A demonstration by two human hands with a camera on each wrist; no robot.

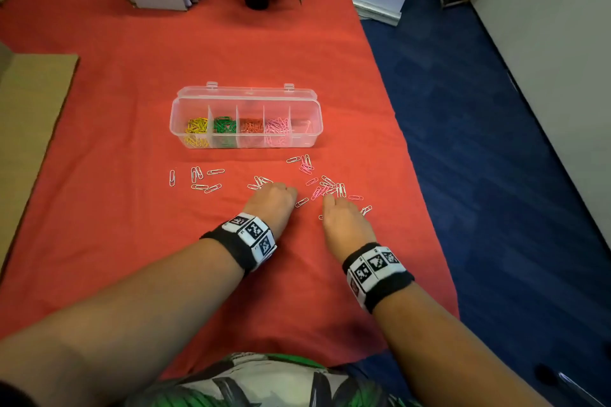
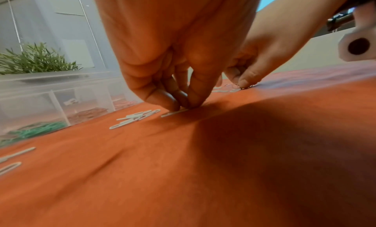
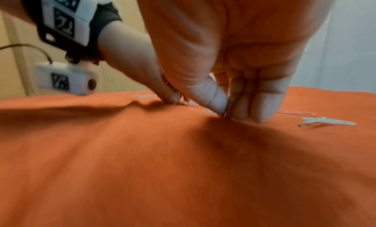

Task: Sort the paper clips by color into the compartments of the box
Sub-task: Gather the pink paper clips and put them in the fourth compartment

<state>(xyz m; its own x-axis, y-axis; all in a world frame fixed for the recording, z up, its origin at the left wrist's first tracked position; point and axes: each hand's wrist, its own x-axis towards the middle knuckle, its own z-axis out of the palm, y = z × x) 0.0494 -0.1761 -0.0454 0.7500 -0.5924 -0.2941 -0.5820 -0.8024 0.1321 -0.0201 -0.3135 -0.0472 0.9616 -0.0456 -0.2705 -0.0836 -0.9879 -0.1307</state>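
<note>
Open clear box (image 1: 245,99) holds sorted clips; white and pink paper clips (image 1: 325,188), apparently loose, lie before it.

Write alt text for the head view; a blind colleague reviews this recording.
Two hands, left hand and right hand, pick at white and pink paper clips scattered on a red cloth before a clear compartment box holding sorted clips.

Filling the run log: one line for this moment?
left hand: pinching white clip | right hand: fingertips on clips | box: open, four colors sorted
</note>
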